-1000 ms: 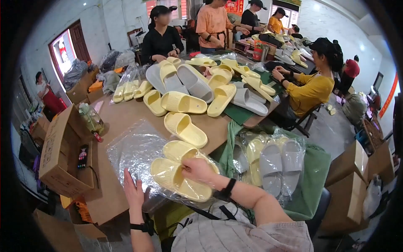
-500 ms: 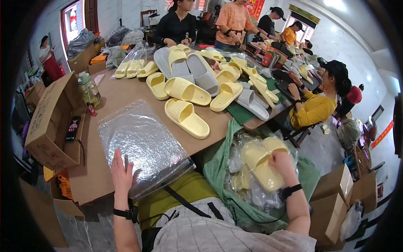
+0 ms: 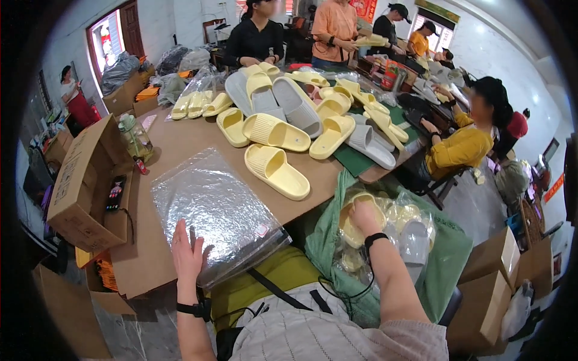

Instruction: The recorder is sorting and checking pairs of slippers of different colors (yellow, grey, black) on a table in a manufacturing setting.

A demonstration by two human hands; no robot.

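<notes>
Beside the table [image 3: 135,265], the right hand [image 3: 365,215] touches yellow slippers [image 3: 353,238].

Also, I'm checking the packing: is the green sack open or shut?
Open: the green sack gapes wide, showing bagged slippers inside, beside the right hand.

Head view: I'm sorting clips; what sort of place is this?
Probably a slipper-packing workshop: loose yellow and grey ribbed slippers on a brown table, flat clear plastic bags, and a green fabric sack holding bagged slippers.

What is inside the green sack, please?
The green sack holds bagged yellow slippers and at least one bagged grey slipper; the right hand touches a yellow one. Anything deeper is covered and cannot be seen.
</notes>
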